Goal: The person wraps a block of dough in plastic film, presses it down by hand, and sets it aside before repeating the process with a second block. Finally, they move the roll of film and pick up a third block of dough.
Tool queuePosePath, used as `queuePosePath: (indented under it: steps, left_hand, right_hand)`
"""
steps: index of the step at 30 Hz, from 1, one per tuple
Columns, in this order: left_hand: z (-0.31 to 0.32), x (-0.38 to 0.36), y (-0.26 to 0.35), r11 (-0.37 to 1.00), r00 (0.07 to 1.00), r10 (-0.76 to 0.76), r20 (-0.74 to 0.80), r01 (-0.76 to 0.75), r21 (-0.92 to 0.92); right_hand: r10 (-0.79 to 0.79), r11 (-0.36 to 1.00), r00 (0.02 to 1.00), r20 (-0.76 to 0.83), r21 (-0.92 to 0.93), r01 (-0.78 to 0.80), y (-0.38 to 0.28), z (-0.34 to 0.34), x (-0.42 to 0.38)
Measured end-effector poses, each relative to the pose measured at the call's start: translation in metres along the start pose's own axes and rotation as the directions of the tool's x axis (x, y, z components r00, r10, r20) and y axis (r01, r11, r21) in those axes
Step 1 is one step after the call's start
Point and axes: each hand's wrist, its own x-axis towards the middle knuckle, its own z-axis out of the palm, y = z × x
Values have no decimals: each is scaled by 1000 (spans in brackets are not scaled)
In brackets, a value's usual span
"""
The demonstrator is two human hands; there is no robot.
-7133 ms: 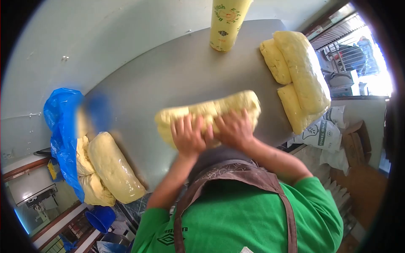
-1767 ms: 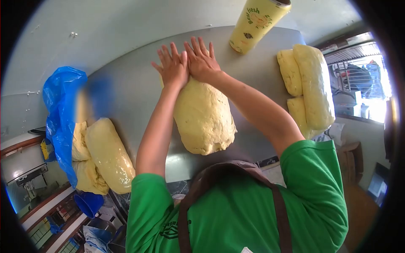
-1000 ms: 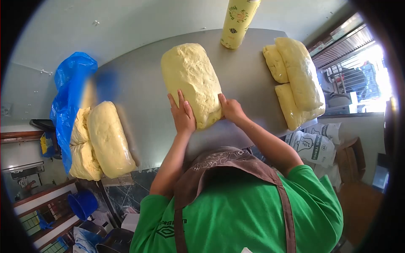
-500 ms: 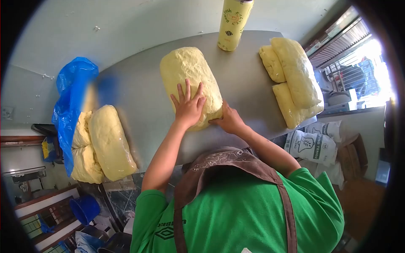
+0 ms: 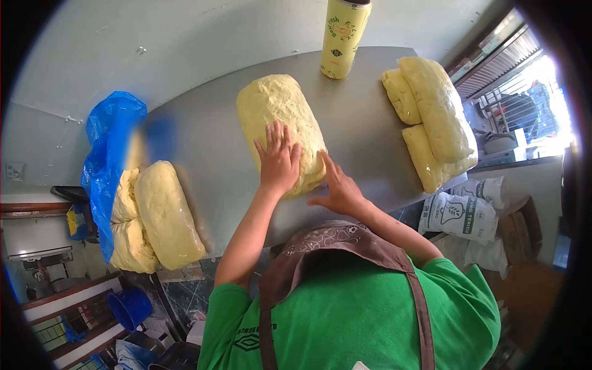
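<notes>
A large block of pale yellow dough [image 5: 271,102] lies on the metal table in front of me, its lower right side shiny as if under clear film. My left hand [image 5: 279,165] rests flat on the dough's top, fingers stretched toward the far end. Beside the near right corner is my right hand [image 5: 344,192], its fingers and thumb spread, fingertips right at the dough's side. Neither hand grips anything.
A yellow printed roll [image 5: 339,43] stands upright at the table's back edge. Film-wrapped dough blocks [image 5: 435,105] are stacked at the right. More dough [image 5: 168,213] sits at the left, partly under a blue plastic bag [image 5: 102,166]. White printed sacks [image 5: 459,216] stand below the table's right end.
My right hand has loosened from the dough's near right corner and its fingers have spread. My left hand stays on top, its fingers closer together. The whole view has shifted slightly.
</notes>
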Motion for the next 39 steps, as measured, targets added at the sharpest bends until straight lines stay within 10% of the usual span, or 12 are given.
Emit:
queuePosePath:
  steps: [5, 7, 12, 15, 18, 21, 22, 39]
  left_hand:
    - [10, 18, 17, 952, 996, -73, 47, 55, 300]
    - [6, 25, 7, 978, 989, -56, 136, 27, 207]
    - [-33, 18, -30, 904, 966, -161, 200, 226, -363]
    - [4, 1, -28, 953, 963, -268, 20, 268, -145]
    - [0, 5, -7, 949, 961, -278, -17, 272, -158]
    - [-5, -2, 9, 955, 977, -211, -43, 196, -223]
    - [-8, -4, 11, 960, 983, -173, -57, 155, -232]
    - [11, -12, -21, 965, 963, -258, -84, 261, 28]
  right_hand:
    - [216, 975, 963, 162, -94, -203, 10, 1, 25]
    - [266, 963, 885, 383, -70, -260, 0, -45, 53]
    - [144, 981, 988, 52, 124, -149, 61, -37, 66]
    - [276, 945, 918, 284, 94, -313, 0, -41, 75]
    - [279, 932, 891, 359, -324, -161, -15, -50, 82]
    - [-411, 793, 906, -102, -529, 301, -33, -11, 92]
    - [-261, 950, 964, -52, -194, 246, -45, 1, 95]
    - [-230, 808, 960, 161, -518, 281, -16, 26, 95]
